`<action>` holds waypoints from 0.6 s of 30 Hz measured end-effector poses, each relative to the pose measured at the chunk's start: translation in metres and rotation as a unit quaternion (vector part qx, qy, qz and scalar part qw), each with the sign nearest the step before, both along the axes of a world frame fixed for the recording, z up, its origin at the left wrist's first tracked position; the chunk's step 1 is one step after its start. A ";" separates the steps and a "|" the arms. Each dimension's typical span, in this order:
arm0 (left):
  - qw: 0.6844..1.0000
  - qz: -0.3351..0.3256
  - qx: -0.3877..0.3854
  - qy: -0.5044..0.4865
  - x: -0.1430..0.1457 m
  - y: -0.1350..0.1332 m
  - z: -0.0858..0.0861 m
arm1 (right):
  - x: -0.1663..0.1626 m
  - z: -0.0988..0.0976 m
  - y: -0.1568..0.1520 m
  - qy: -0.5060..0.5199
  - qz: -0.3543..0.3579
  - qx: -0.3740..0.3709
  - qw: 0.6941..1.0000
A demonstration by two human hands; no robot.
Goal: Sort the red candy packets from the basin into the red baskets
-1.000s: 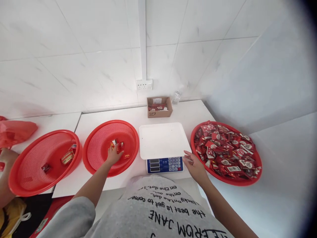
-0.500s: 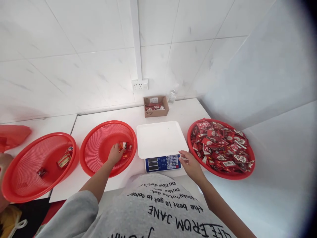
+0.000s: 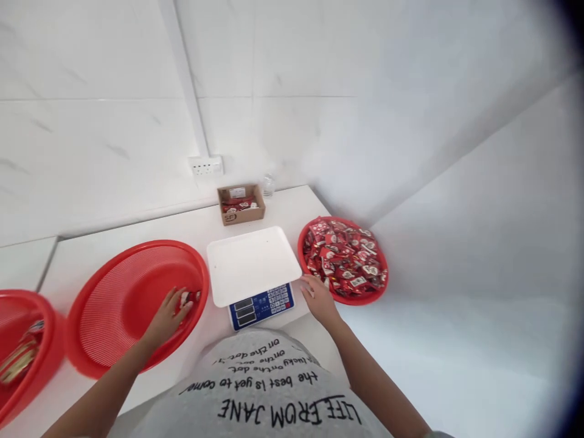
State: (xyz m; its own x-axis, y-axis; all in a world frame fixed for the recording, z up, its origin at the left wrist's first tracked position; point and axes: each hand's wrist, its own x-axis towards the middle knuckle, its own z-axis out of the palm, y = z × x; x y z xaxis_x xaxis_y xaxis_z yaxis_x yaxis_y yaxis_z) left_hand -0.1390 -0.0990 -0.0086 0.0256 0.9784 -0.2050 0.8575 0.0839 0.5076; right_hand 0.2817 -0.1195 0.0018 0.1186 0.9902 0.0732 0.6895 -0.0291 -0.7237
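Note:
My left hand lies inside a red mesh basket, fingers stretched over a few small red wrapped sweets near its right rim. My right hand rests on the white table beside the right edge of a digital scale with a white pan and a blue keypad; its fingers are loosely spread and hold nothing. Just to the right of that hand stands a red basket heaped with red sweet packets.
A second red basket with a few sweets sits at the far left. A small cardboard box and a clear bottle stand at the back by the tiled wall, under a wall socket.
The view has swung right, so everything sits further left in the frame. My left hand has slid toward the basket's right rim with the sweets. My right hand stays by the scale.

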 end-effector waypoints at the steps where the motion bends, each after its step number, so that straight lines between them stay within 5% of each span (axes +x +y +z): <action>1: 0.999 -0.030 0.003 -0.017 0.007 -0.002 0.000 | 0.005 0.001 0.001 -0.021 -0.009 0.008 1.000; 7: 0.985 -0.172 0.028 0.000 0.030 -0.013 -0.009 | 0.026 0.005 0.007 -0.106 -0.066 -0.019 0.992; 11: 0.989 -0.138 0.032 0.044 0.007 0.005 -0.013 | 0.039 0.011 0.013 -0.170 -0.094 -0.051 0.980; 18: 0.990 -0.057 0.029 0.122 -0.019 0.047 0.007 | 0.048 0.024 0.026 -0.281 -0.078 -0.155 0.944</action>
